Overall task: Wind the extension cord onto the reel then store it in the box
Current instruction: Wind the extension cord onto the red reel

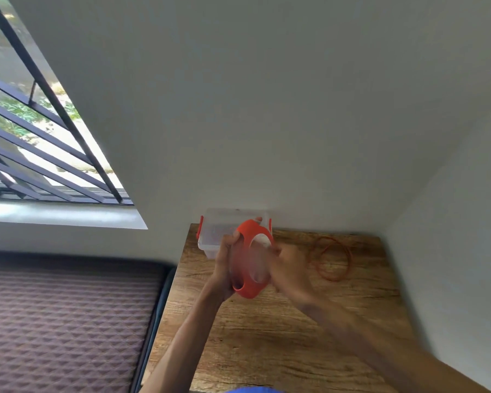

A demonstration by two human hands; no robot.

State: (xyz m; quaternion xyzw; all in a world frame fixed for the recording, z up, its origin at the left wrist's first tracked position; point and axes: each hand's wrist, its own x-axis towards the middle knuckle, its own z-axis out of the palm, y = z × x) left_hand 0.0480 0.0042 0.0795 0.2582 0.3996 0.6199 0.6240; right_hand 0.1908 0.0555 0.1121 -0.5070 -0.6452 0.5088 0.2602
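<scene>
I hold an orange reel [251, 287] upright above the wooden table [267, 330]. My left hand [224, 268] grips its left rim. My right hand [288, 268] is blurred at the reel's right side, so its grip cannot be made out. A thin orange cord [333, 258] lies in loose loops on the table to the right, apart from the reel. A clear plastic box [210, 239] with orange latches stands behind the reel against the wall.
White walls close off the table at the back and on the right. A dark quilted mattress [63, 321] lies to the left of the table. A barred window [34, 131] is at the upper left.
</scene>
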